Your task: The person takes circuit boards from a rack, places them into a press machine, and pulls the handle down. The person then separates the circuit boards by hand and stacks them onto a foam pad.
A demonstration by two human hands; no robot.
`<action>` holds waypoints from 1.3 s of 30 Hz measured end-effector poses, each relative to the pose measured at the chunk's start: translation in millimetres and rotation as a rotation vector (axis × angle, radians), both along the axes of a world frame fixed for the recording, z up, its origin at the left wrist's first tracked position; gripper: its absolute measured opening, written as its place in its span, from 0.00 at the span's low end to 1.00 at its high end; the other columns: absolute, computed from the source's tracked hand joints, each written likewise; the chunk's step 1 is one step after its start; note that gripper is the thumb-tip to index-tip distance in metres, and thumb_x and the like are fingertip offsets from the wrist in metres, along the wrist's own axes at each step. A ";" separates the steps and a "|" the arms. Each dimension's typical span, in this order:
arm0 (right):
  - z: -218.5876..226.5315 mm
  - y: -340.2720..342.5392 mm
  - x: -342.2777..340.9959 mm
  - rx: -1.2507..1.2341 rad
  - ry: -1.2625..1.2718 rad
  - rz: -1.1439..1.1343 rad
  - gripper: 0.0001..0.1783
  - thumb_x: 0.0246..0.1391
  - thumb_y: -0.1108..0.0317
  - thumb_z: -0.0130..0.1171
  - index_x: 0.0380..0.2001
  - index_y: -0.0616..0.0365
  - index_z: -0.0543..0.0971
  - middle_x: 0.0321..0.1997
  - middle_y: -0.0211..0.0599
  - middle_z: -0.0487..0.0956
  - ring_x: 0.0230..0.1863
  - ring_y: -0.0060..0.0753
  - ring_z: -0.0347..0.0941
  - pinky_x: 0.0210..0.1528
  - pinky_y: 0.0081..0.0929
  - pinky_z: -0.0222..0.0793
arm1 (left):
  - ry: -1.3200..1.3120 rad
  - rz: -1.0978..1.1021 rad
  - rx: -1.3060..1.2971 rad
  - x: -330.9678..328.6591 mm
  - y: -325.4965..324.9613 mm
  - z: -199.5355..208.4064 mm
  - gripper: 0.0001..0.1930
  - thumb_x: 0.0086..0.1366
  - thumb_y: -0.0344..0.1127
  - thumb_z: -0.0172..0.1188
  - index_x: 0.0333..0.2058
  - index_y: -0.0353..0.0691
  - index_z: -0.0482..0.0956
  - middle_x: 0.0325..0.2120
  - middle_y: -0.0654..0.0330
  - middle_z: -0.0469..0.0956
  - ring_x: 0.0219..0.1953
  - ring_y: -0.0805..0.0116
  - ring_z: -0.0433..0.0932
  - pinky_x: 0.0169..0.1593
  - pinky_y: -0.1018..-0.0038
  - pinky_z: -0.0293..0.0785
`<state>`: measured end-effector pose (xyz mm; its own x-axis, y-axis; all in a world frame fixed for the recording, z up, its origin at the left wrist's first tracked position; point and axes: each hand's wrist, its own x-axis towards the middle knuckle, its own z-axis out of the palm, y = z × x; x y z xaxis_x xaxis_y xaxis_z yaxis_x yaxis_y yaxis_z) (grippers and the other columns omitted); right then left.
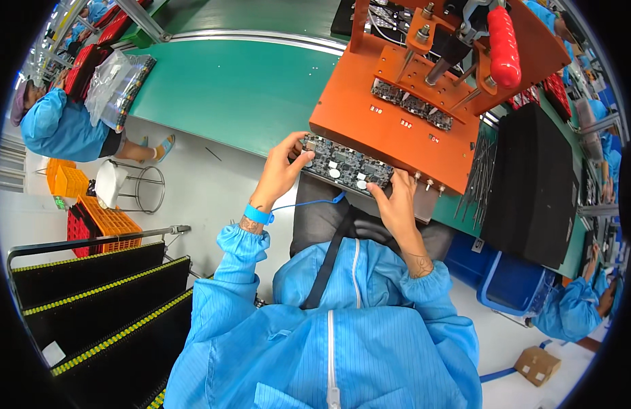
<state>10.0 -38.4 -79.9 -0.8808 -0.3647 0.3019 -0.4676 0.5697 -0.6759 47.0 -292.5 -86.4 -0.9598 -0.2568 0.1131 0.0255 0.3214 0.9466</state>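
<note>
Between my two hands I hold a dark circuit board panel [344,165] with several small chips and pale round parts, tilted in front of the orange test fixture [329,112]. My left hand [286,163] grips the panel's left end, thumb on its face. At the right end, my right hand [395,198] pinches the edge, thumb on top. A blue wrist strap [259,215] circles my left wrist. Inside the fixture, under its orange press plate [424,78], sits another row of boards [411,103]. The fixture's red lever handle [504,48] stands up.
A green bench [213,88] runs left of the fixture. On the right lie black cable ties or thin rods [476,174] and a black foam block [533,184]. Below is a blue bin [516,283]. Black racks [104,293] stand at lower left. A co-worker [70,126] sits far left.
</note>
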 end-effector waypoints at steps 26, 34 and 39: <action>-18.7 -8.0 17.2 -0.403 -0.260 -0.081 0.11 0.53 0.67 0.63 0.36 0.60 0.74 0.40 0.37 0.78 0.46 0.36 0.65 0.47 0.31 0.64 | 0.144 0.177 -0.028 4.4 18.8 -17.8 0.15 0.55 0.34 0.67 0.26 0.30 0.69 0.20 0.57 0.66 0.24 0.66 0.64 0.30 0.72 0.63; -28.9 -19.5 1.4 -0.357 -0.186 -0.269 0.16 0.53 0.62 0.64 0.35 0.62 0.73 0.28 0.42 0.70 0.34 0.39 0.64 0.38 0.38 0.61 | 0.075 0.199 -0.100 -20.9 25.5 -5.5 0.17 0.58 0.40 0.65 0.26 0.32 0.70 0.17 0.52 0.67 0.21 0.63 0.60 0.25 0.67 0.59; -22.6 -7.7 23.3 -0.541 -0.170 -0.001 0.08 0.49 0.79 0.61 0.31 0.62 0.73 0.35 0.42 0.80 0.39 0.39 0.76 0.42 0.30 0.70 | 0.197 0.030 -0.288 32.1 17.5 -14.0 0.18 0.55 0.29 0.64 0.45 0.34 0.73 0.41 0.49 0.74 0.42 0.48 0.73 0.47 0.64 0.69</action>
